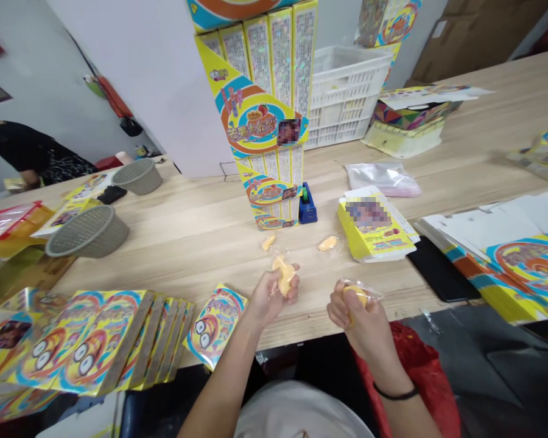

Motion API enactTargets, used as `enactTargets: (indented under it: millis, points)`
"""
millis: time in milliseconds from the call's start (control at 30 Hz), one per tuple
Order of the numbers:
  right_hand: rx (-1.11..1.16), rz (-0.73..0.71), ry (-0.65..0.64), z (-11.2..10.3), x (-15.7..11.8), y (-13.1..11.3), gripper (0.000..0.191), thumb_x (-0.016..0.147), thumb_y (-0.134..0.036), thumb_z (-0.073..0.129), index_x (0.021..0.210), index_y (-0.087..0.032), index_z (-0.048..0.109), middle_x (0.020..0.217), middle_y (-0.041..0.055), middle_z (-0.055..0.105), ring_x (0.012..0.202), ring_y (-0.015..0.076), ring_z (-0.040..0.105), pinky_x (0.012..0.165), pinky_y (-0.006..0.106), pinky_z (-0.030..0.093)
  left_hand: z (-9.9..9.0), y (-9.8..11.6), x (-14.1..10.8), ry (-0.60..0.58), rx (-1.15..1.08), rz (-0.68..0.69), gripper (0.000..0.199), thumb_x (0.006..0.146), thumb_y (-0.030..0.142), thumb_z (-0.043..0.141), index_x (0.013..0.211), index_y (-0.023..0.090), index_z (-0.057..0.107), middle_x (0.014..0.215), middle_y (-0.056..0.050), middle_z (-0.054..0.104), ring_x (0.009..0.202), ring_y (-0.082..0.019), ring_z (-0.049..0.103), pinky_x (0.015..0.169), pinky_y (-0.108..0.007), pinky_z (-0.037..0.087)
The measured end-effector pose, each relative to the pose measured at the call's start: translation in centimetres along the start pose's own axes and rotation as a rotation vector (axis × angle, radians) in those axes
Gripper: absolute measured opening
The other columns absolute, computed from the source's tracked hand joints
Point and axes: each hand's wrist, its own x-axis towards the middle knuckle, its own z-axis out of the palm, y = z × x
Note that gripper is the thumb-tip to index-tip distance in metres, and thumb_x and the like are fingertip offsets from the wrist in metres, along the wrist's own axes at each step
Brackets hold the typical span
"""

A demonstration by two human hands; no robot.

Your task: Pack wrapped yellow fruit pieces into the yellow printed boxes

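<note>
My left hand [269, 298] is closed on a yellow-orange piece in clear wrap [284, 275], held just above the table's front edge. To its right, my right hand [358, 313] grips another yellow piece in clear wrap [357, 294], whose loose film sticks out past the thumb. Two similar wrapped pieces lie beyond my hands, a small one [268, 242] and a larger one [327, 243]. Left of my left forearm lies a flat colourful packet [215, 325] with cartoon eyes printed on it.
Display boxes [269, 91] stand stacked at the centre, beside a blue tape dispenser [307, 204]. Small printed cartons [374, 228], a black phone [441, 267] and flat cartons [520, 255] lie right. Packets [95, 340] and grey baskets [89, 231] are left. Behind stands a white crate [342, 91].
</note>
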Motion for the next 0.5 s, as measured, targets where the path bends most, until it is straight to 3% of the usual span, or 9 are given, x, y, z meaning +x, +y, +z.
enactTargets:
  millis: [100, 233, 367, 500]
  points:
    - [0.019, 0.047, -0.026, 0.8, -0.5, -0.5, 0.03, 0.077, -0.044, 0.063, 0.066, -0.018, 0.054, 0.049, -0.0091, 0.027, 0.04, 0.0035, 0.019, 0.037, 0.017, 0.018, 0.8, 2.5, -2.8, -0.222, -0.556, -0.031, 0.058, 0.07, 0.068, 0.051, 0.094, 0.015, 0.057, 0.06, 0.006, 0.038, 0.042, -0.004, 0.03, 0.043, -0.018, 0.027]
    - [0.041, 0.093, -0.076, 1.8, -1.1, -1.3, 0.031, 0.077, -0.048, 0.061, 0.068, -0.019, 0.056, 0.047, -0.0095, 0.025, 0.038, 0.0033, 0.015, 0.035, 0.017, 0.017, 1.8, 4.3, -5.3, -0.387, -0.701, 0.022, 0.05, 0.072, 0.065, 0.051, 0.086, 0.017, 0.058, 0.053, 0.006, 0.041, 0.033, -0.004, 0.031, 0.034, -0.017, 0.025]
    - [0.03, 0.135, -0.113, 2.2, -1.6, -1.5, 0.035, 0.076, -0.052, 0.059, 0.064, -0.02, 0.053, 0.046, -0.0097, 0.023, 0.037, 0.0035, 0.012, 0.033, 0.017, 0.017, 2.7, 5.7, -6.7, -0.339, -0.726, 0.089, 0.049, 0.071, 0.064, 0.052, 0.083, 0.017, 0.058, 0.048, 0.008, 0.038, 0.029, -0.002, 0.023, 0.033, -0.015, 0.025]
    - [-0.052, 0.111, -0.077, 1.6, -0.7, 0.1, 0.029, 0.077, -0.049, 0.059, 0.072, -0.02, 0.056, 0.047, -0.0091, 0.028, 0.037, 0.0047, 0.022, 0.035, 0.018, 0.026, 2.8, 6.0, -6.5, -0.16, -0.638, 0.124, 0.052, 0.067, 0.066, 0.056, 0.079, 0.016, 0.056, 0.045, 0.01, 0.032, 0.031, -0.001, 0.019, 0.035, -0.015, 0.022]
